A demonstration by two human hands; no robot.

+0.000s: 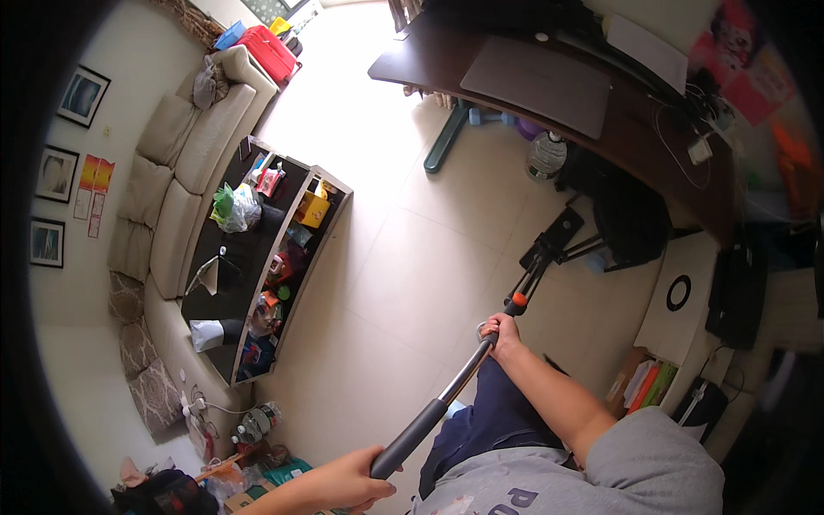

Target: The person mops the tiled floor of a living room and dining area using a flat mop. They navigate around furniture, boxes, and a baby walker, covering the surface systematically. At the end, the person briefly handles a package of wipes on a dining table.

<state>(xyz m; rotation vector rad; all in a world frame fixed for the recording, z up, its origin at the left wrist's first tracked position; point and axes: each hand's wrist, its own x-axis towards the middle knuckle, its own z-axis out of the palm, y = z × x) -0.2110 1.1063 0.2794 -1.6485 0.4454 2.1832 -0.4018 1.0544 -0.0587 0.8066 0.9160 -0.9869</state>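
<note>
A long-handled mop (460, 376) slants across the floor in front of me, with a metal pole, a dark padded grip and an orange part low on the shaft. My left hand (357, 479) is around the upper end of the padded grip. Further down the pole, my right hand (502, 331) is closed around it just above the orange part (519, 299). The black forked mop head (552, 239) is at floor level beside a black chair (627, 225), partly under the desk. Whether its underside touches the tiles is hidden.
A dark desk (412, 61) with a green leg (445, 138) stands ahead; a large water bottle (547, 156) and blue dumbbell (491, 117) are beneath it. Left are a cluttered coffee table (254, 273) and beige sofa (174, 212). A white cabinet (656, 322) stands right.
</note>
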